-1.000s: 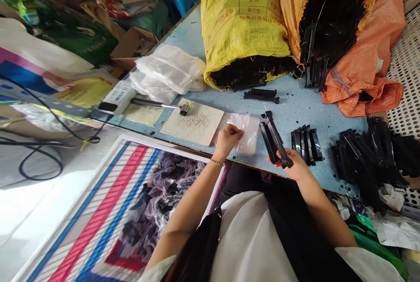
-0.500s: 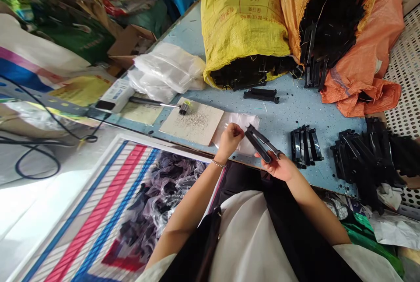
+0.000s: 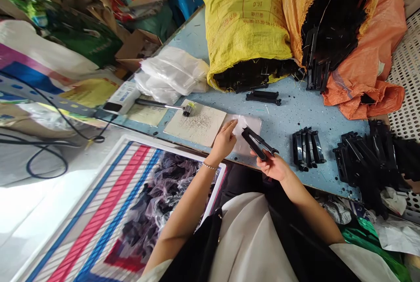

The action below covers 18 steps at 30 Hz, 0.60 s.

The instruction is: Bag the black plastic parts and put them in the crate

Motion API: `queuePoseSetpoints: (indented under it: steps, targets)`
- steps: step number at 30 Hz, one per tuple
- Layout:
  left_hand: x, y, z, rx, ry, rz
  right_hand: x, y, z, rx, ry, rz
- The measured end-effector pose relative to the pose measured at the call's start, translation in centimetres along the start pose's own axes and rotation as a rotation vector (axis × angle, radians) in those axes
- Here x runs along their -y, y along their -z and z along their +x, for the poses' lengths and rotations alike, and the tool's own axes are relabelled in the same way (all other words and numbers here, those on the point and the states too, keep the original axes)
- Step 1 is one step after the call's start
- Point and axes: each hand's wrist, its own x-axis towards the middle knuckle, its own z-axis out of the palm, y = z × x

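My right hand (image 3: 272, 166) grips a pair of slim black plastic parts (image 3: 254, 143), which spread into a narrow V above the table's front edge. To their left, my left hand (image 3: 226, 139) has its fingers stretched out over a flat clear plastic bag (image 3: 244, 126); whether the fingertips touch the bag I cannot tell. Beside that hand lies a beige board (image 3: 197, 128) strewn with crumbs, with a hammer (image 3: 164, 104) whose head rests on it. Right of my right hand, several black parts (image 3: 307, 148) stand side by side in a row.
A yellow woven sack (image 3: 246, 19) and an orange one (image 3: 292, 10) spill black parts at the back. A heap of black parts (image 3: 361, 159) covers the right end. Clear bags (image 3: 173, 72) are piled at the left. Below stands a striped bag (image 3: 108, 203) of wrapped pieces.
My left hand has moved slightly left and its curled fingers have straightened over the bag. The black parts in my right hand have shifted a little left. The view has tilted slightly.
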Motion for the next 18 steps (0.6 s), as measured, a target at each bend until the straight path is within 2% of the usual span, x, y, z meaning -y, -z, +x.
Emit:
queuePoseSetpoints:
  steps: [3, 5, 8, 10, 12, 14, 16, 17, 18]
  targets:
    - [-3.0, 0.5, -2.2, 0.047, -0.234, 0.042, 0.1, 0.3, 0.3, 0.078, -0.005, -0.022]
    - [-5.2, 0.5, -3.9, 0.130, -0.393, 0.015, 0.1, 0.4, 0.4, 0.051, 0.100, -0.048]
    - [-7.7, 0.0, -5.8, 0.220, -0.520, -0.038, -0.4, 0.1, 0.2, -0.140, 0.335, -0.211]
    - [-8.6, -0.3, -6.2, 0.258, -0.552, -0.040, -1.1, -0.6, -0.5, -0.303, 0.489, -0.479]
    - [-9.4, 0.2, -6.4, 0.277, -0.579, -0.024, -1.8, -1.6, -1.8, -0.377, 0.574, -0.768]
    - [-10.0, 2.0, -7.1, 0.276, -0.540, -0.011, -1.9, -2.6, -3.6, -0.279, 0.524, -0.957]
    - [-10.1, 5.3, -8.5, 0.320, -0.404, -0.015, -1.1, -2.9, -5.8, -0.133, 0.430, -1.076]
    - [-9.6, 7.2, -9.5, 0.370, -0.307, -0.020, -0.3, -2.7, -6.8, -0.119, 0.431, -1.148]
    - [-8.7, 9.2, -10.6, 0.446, -0.211, -0.010, 0.8, -2.2, -7.8, -0.172, 0.482, -1.246]
